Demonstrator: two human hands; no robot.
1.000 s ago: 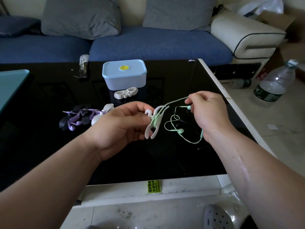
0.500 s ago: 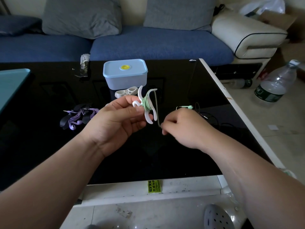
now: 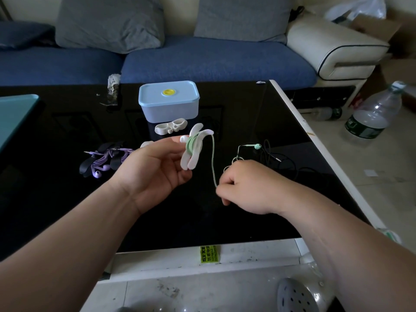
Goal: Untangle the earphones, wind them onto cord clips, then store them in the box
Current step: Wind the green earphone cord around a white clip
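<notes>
Two bare forearms reach in from the lower edge over a black glass table [image 3: 67, 210]. The left hand [image 3: 155, 167] is raised, palm turned inward, thumb on top and fingers curled beneath, pinching the left side of a white cord clip [image 3: 194, 152]. The clip stands nearly upright, tipped a little to the right, with green earphone cord [image 3: 213, 163] wound round its middle.

One strand leaves the top of the clip and falls in a curve to the right hand [image 3: 247, 188], lower and to the right of the clip. That hand is a loose fist, back upward, nipping the strand at its thumb side. Just past its knuckles the cord loops, and a green earbud [image 3: 256, 147] lies on the table.

Beyond the held clip sits a pale blue box [image 3: 168, 101], lid on. A spare white clip [image 3: 171, 127] lies between the box and the held clip. Left of the left hand rests a bundle of purple earphones [image 3: 101, 164]. A black cable [image 3: 281, 162] lies beyond the right hand.
</notes>
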